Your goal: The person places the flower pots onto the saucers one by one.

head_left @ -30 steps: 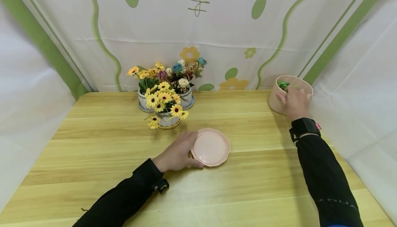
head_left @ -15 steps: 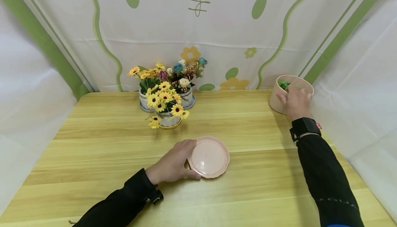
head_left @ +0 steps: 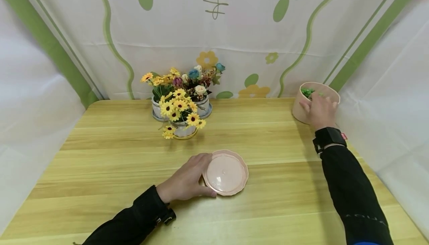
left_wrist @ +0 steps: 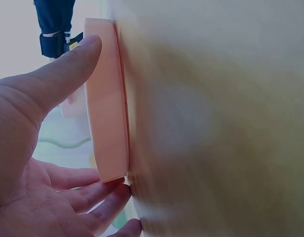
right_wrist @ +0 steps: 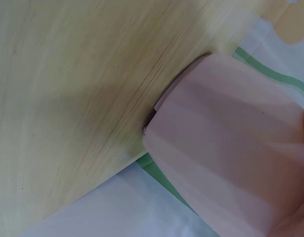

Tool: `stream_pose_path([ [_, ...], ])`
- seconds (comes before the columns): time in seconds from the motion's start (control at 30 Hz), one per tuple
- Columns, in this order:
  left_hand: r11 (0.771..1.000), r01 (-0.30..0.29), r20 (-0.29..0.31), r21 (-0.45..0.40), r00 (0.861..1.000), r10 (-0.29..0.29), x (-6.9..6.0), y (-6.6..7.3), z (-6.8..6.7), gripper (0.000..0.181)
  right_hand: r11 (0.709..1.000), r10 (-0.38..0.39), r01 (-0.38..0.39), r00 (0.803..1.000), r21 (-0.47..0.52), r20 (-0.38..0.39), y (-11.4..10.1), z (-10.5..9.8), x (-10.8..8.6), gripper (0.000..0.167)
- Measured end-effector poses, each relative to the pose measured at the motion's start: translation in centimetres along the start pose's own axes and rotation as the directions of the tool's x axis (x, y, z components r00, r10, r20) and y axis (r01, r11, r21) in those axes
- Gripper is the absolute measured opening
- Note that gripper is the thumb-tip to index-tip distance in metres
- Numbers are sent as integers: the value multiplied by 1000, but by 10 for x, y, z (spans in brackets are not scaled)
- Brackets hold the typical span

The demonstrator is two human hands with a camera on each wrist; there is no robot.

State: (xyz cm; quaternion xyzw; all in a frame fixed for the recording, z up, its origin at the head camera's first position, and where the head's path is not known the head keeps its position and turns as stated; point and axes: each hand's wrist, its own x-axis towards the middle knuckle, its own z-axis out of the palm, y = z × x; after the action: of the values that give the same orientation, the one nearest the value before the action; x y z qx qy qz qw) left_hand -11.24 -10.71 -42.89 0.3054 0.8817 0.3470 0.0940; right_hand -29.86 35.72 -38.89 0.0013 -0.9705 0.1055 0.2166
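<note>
In the head view my left hand (head_left: 185, 178) holds a pale pink scalloped saucer (head_left: 225, 172) by its left side, thumb at the near edge and fingers at the far edge. The left wrist view shows the saucer's side wall (left_wrist: 107, 98) lying against the tabletop. At the far right corner, my right hand (head_left: 321, 111) grips the near rim of a pink flower pot (head_left: 299, 109). Green leaves (head_left: 307, 92) show inside the pot; some fingertips are hidden there. The pot's smooth wall (right_wrist: 216, 133) fills much of the right wrist view.
Three potted flower arrangements stand at the back, left of centre: yellow daisies (head_left: 180, 105) in front, orange-yellow flowers (head_left: 157, 81) and mixed roses (head_left: 200, 90) behind. The wooden table (head_left: 268, 200) meets a printed white cloth (head_left: 248, 32) at its back edge.
My left hand has brought the saucer nearer to me along the table, most of it in the first half second. The right hand stays at the pot.
</note>
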Motion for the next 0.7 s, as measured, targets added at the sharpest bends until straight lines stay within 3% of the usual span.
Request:
stream_pose_path([
  [0.27, 1000, 20, 11, -20, 1000, -20, -1, -1, 1, 106, 1000, -8, 9, 1000, 12, -12, 2, 4, 0, 46],
  [0.7, 1000, -1, 6, -11, 1000, 1, 0, -4, 1, 106, 999, -22, 23, 1000, 26, -10, -1, 1, -2, 44],
])
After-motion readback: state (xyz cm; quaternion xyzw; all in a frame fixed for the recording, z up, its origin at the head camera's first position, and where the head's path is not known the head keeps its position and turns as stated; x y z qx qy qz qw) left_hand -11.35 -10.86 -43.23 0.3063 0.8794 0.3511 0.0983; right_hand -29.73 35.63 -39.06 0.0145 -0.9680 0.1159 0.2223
